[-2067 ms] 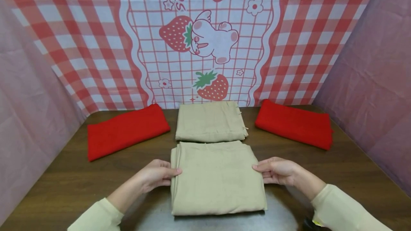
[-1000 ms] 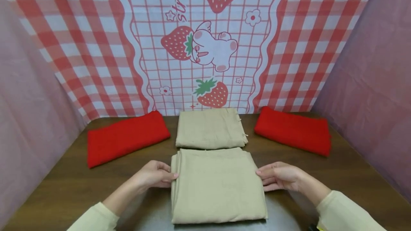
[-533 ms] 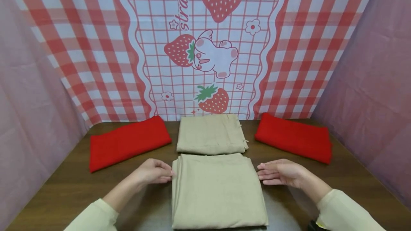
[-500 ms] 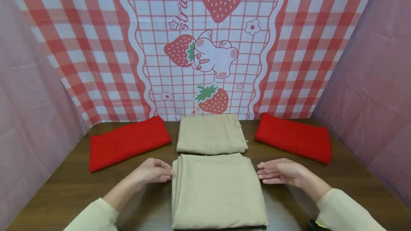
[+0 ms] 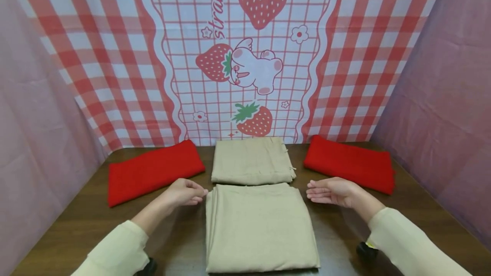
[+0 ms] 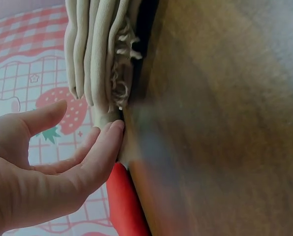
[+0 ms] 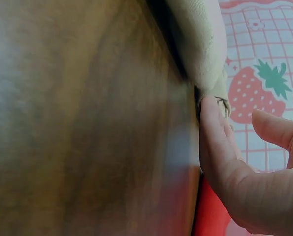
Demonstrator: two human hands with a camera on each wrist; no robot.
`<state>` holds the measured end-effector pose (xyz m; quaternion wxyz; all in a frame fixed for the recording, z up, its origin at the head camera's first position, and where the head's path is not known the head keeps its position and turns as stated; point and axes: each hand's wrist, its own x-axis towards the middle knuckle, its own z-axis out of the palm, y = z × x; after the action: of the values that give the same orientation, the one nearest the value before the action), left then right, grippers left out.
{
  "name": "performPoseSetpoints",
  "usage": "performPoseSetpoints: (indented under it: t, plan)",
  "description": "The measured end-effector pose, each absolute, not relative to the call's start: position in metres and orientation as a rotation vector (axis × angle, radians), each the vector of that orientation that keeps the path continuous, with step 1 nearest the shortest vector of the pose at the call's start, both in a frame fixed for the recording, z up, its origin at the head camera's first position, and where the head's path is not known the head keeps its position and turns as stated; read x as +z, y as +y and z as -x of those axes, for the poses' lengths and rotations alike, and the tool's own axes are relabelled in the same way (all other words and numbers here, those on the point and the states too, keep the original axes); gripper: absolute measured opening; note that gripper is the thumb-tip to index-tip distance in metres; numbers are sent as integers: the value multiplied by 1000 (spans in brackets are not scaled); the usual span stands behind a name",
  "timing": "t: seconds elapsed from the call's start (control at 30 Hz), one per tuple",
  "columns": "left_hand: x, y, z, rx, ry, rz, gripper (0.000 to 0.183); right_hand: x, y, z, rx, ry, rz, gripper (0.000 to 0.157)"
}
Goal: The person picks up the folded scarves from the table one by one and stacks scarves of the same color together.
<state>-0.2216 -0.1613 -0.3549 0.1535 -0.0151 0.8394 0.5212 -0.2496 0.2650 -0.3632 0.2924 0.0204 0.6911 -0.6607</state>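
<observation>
A folded beige cloth [image 5: 261,229] lies flat at the front middle of the table, its layers and frayed edge [image 6: 121,64] showing in the left wrist view. By its far left corner is my left hand [image 5: 184,193], thumb spread from the fingers, nothing between them. My right hand [image 5: 333,191] hovers off the far right corner, fingers straight and thumb apart. In the right wrist view, the rounded fold of the cloth [image 7: 205,44] rises beyond the fingertips. A second folded beige cloth [image 5: 251,160] sits directly behind the first.
Folded red cloths lie slanted at the back left [image 5: 153,171] and back right [image 5: 349,163] of the brown wooden table [image 5: 73,220]. A checked strawberry-print curtain [image 5: 253,67] hangs behind. Pink cloth walls [image 5: 441,88] stand at both sides.
Both hands have let go of the front beige cloth's side edges and moved away from me toward its far corners. The head view has tilted up, and the cloths have stayed in place.
</observation>
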Motion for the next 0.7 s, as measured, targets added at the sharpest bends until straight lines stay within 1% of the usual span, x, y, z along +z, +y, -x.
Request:
performPoseSetpoints:
  t: [0.23,0.5,0.7]
  plan:
    - [-353,-158,234,1439,2522,86,37,-361,264,265,-1783,1821,-111,47]
    - [-348,-151,246,1397,2593,102,36,-356,266,277,-1783,1848,-150,49]
    - [-349,-152,256,1448,2526,100,42,-356,261,286,-1783,1854,-150,55]
